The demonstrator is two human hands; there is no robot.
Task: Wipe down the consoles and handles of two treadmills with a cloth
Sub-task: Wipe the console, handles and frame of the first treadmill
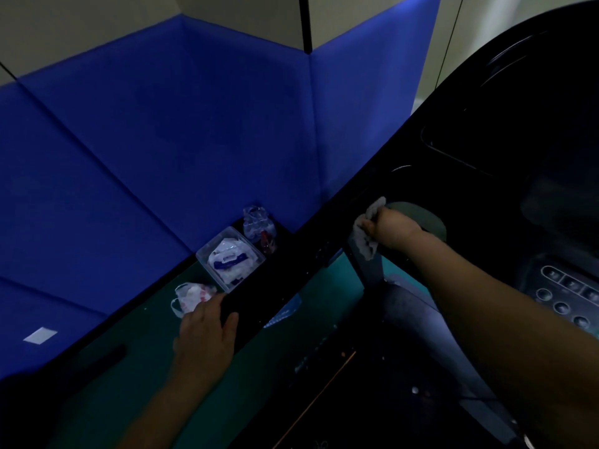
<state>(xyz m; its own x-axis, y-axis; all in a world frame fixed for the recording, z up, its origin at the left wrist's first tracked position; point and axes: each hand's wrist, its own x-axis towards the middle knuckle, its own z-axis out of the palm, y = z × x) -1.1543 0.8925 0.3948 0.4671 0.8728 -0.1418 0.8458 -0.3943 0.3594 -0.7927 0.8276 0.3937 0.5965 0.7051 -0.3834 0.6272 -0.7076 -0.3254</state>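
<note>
Right hand [389,229] fisted around cloth [365,243], long axis down the near-upright grey handle [372,270]; left hand [207,332] flat, relaxed.

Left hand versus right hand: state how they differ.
The left hand lies flat, fingers straight, on the dark rail; the right hand is curled round the cloth. The left hand holds nothing; the right hand presses cloth to the grey handle. Both are bare.
</note>
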